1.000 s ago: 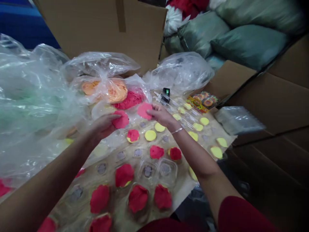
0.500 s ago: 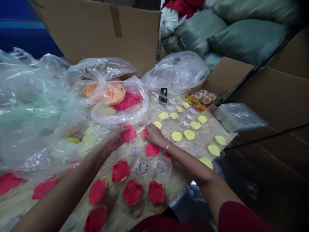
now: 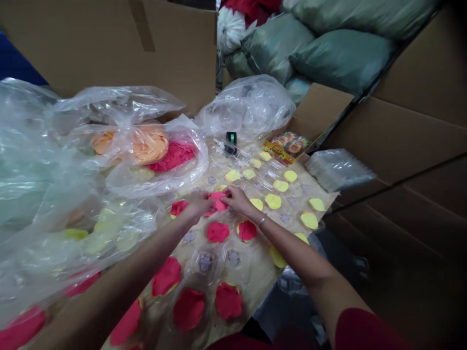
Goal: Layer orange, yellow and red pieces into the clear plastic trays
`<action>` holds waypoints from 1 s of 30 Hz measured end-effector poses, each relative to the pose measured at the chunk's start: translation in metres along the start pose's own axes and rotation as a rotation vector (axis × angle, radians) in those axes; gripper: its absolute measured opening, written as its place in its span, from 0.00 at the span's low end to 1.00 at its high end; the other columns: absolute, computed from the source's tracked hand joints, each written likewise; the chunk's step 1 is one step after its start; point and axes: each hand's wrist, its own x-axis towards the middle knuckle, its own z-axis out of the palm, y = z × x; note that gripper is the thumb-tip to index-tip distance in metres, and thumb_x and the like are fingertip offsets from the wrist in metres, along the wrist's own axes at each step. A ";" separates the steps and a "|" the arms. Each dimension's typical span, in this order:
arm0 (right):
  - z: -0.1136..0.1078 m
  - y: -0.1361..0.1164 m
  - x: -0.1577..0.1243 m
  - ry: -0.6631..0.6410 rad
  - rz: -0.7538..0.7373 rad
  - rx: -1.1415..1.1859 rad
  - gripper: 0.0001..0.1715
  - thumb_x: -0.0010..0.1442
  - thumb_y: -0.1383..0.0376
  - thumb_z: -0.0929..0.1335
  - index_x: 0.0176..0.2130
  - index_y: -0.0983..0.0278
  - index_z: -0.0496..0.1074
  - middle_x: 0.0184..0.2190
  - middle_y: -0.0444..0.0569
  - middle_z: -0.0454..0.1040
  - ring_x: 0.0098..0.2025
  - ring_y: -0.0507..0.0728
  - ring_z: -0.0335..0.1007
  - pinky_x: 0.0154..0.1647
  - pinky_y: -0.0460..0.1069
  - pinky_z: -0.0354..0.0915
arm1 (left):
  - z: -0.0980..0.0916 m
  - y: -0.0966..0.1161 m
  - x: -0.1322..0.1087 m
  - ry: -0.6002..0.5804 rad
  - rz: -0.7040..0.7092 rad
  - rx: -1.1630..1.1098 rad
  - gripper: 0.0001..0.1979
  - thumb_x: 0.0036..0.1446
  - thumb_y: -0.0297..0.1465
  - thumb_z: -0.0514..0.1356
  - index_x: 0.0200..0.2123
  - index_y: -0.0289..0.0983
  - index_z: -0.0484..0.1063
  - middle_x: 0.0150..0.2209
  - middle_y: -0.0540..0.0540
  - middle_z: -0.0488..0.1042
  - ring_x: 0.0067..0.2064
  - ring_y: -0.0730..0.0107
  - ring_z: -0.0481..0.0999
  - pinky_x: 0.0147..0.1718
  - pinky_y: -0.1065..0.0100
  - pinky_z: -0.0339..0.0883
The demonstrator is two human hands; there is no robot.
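Both hands meet at one red wavy-edged flat piece (image 3: 219, 200) above the middle of the table. My left hand (image 3: 199, 204) has its fingers closed on the piece's left side. The right edge is pinched between thumb and fingers of my right hand (image 3: 238, 198), which has a bracelet at the wrist. Just left of my left hand lies another red piece (image 3: 178, 209). Nearer me are a red piece (image 3: 218, 232) and one on a yellow base (image 3: 247, 230). Clear plastic shells with small greyish inserts (image 3: 206, 261) lie in front.
Yellow pieces (image 3: 273, 201) spread to the right. Clear bags of orange pieces (image 3: 151, 143) and red pieces (image 3: 178, 156) bulge at the back left. A tape dispenser (image 3: 231, 143), an open display box (image 3: 288, 147) and a stack of clear bags (image 3: 337, 169) stand farther back.
My left hand has left the red piece on the left and moved right to the one at my right hand, now held between both hands. The view has swung right.
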 end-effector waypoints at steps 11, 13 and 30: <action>-0.018 -0.005 0.020 0.021 -0.033 -0.730 0.13 0.62 0.66 0.64 0.48 0.63 0.65 0.41 0.54 0.76 0.42 0.60 0.72 0.36 0.49 0.59 | 0.018 -0.006 0.072 0.228 0.195 0.439 0.09 0.39 0.21 0.64 0.26 0.37 0.71 0.27 0.44 0.75 0.37 0.57 0.75 0.33 0.65 0.61; -0.017 -0.006 0.020 0.020 -0.028 -0.767 0.15 0.63 0.65 0.65 0.50 0.64 0.64 0.43 0.56 0.75 0.42 0.60 0.72 0.36 0.49 0.59 | 0.018 -0.008 0.068 0.224 0.211 0.472 0.09 0.41 0.21 0.64 0.28 0.37 0.72 0.26 0.45 0.74 0.34 0.59 0.74 0.31 0.66 0.59; 0.018 -0.064 0.066 0.051 -0.364 -0.546 0.09 0.64 0.66 0.63 0.43 0.63 0.71 0.43 0.51 0.74 0.42 0.55 0.70 0.43 0.47 0.61 | -0.185 0.016 0.074 0.251 0.311 0.585 0.05 0.43 0.26 0.58 0.20 0.38 0.74 0.20 0.49 0.72 0.30 0.63 0.72 0.31 0.68 0.62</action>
